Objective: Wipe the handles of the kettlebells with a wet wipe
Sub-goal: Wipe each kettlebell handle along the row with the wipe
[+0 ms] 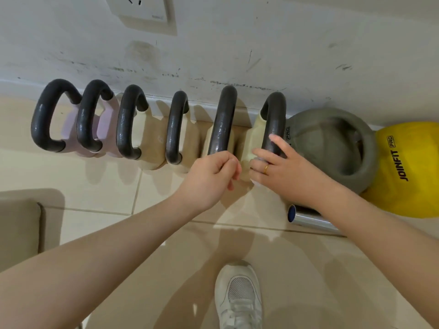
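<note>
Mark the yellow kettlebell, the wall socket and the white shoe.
yellow kettlebell (411, 172): head view, on its yellow body beside the lettering.
wall socket (145, 10): head view, on the faceplate below the slots.
white shoe (238, 295): head view, on the mesh toe area.

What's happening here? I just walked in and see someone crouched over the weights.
A person is cleaning kettlebells lined up along the wall. The right hand is wrapped around the dark handle of the sixth kettlebell in the row, with a bit of white wet wipe showing under the palm. The left hand grips the near end of the neighbouring handle.
</note>
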Demonstrator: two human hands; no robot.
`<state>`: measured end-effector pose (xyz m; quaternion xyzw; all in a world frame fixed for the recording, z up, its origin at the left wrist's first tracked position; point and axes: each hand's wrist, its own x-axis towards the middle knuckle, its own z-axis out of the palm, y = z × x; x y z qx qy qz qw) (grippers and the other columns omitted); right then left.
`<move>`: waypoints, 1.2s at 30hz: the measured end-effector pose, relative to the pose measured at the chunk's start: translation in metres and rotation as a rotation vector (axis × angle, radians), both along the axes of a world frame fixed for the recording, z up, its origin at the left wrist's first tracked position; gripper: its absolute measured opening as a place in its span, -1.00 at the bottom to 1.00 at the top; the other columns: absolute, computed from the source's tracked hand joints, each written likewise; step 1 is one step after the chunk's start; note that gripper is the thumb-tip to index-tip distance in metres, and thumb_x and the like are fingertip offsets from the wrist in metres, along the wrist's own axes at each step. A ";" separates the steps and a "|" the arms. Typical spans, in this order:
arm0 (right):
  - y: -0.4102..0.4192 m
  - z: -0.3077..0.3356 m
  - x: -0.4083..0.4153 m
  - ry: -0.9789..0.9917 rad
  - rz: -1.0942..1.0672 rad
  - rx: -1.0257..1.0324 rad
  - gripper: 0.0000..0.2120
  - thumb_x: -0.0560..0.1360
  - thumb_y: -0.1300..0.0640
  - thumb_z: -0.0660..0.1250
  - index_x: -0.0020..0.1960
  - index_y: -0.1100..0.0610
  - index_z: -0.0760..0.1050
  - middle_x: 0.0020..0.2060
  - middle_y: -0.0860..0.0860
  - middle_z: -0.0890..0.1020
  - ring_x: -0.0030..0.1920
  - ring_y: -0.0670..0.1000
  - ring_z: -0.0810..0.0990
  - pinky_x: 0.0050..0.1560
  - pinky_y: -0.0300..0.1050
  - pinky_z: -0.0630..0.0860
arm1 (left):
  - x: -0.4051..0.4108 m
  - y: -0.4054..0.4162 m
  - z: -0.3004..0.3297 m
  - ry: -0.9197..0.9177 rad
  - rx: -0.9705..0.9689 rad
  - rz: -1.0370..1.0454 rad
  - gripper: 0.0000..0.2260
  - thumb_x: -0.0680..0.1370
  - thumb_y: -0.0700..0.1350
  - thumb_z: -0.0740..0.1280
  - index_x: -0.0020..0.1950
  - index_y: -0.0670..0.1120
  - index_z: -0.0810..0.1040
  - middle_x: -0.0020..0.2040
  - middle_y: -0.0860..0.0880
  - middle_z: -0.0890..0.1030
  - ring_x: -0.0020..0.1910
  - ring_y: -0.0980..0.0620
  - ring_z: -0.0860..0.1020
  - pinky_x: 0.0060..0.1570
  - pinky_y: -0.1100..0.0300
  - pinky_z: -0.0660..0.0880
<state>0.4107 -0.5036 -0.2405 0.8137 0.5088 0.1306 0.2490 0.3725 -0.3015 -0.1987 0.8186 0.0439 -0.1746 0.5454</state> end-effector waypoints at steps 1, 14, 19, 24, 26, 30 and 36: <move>-0.004 0.006 0.007 0.049 -0.031 0.039 -0.74 0.48 0.14 0.20 0.16 0.05 0.48 0.09 0.00 0.58 0.30 0.11 0.39 0.39 0.23 0.05 | -0.004 -0.004 -0.001 0.031 -0.019 -0.018 -0.77 0.55 -0.19 0.14 -0.23 -0.17 0.52 -0.26 -0.09 0.59 -0.37 0.13 0.53 -0.34 0.35 0.39; 0.012 0.002 0.009 0.191 -0.363 0.361 -0.69 0.54 0.02 0.09 -0.08 0.12 0.56 0.02 0.03 0.63 0.29 0.11 0.41 0.38 0.22 0.05 | 0.010 -0.032 0.002 0.054 -0.100 0.002 -0.76 0.56 -0.20 0.14 -0.24 -0.20 0.52 -0.32 -0.07 0.56 -0.33 0.07 0.50 -0.22 0.21 0.44; 0.006 0.006 0.025 0.227 -0.246 0.360 -0.65 0.58 0.04 0.02 -0.08 0.12 0.56 -0.01 0.05 0.64 0.25 0.12 0.51 0.40 0.16 0.09 | 0.013 -0.041 0.000 0.121 -0.149 0.111 -0.76 0.56 -0.20 0.13 -0.24 -0.14 0.52 -0.34 0.03 0.53 -0.24 0.07 0.49 -0.13 0.16 0.42; 0.009 0.014 0.062 0.519 -0.687 0.600 -0.59 0.61 0.00 -0.12 0.27 0.00 0.42 0.43 -0.06 0.31 0.51 0.01 0.02 0.40 0.11 -0.36 | 0.023 -0.046 -0.001 0.224 -0.184 0.301 -0.82 0.57 -0.15 0.15 -0.14 -0.02 0.51 -0.21 0.05 0.54 -0.18 0.05 0.47 -0.03 0.08 0.46; 0.010 0.014 0.065 0.610 -0.752 0.634 -0.67 0.62 0.04 -0.06 0.27 -0.04 0.38 0.48 -0.09 0.21 0.52 -0.02 -0.07 0.38 0.14 -0.39 | 0.026 -0.047 -0.002 0.239 -0.176 0.274 -0.87 0.57 -0.16 0.17 -0.06 -0.01 0.49 -0.21 0.06 0.51 -0.19 0.05 0.47 -0.07 0.12 0.45; 0.002 0.016 0.045 0.546 -0.492 0.482 -0.66 0.54 -0.04 -0.01 0.16 0.03 0.44 0.44 -0.01 0.32 0.52 0.06 0.03 0.40 0.15 -0.35 | 0.031 -0.051 -0.003 0.255 -0.098 0.168 -0.77 0.57 -0.21 0.16 0.21 -0.05 0.37 -0.19 0.00 0.48 -0.21 0.04 0.46 -0.26 0.24 0.36; 0.005 0.019 0.083 0.610 -0.744 0.590 -0.70 0.60 0.05 -0.04 0.22 -0.02 0.37 0.45 -0.06 0.25 0.52 0.01 -0.04 0.41 0.17 -0.33 | 0.040 -0.050 0.003 0.276 -0.102 0.110 -0.81 0.57 -0.24 0.16 0.14 -0.06 0.40 -0.20 0.03 0.44 -0.22 0.02 0.44 -0.20 0.20 0.42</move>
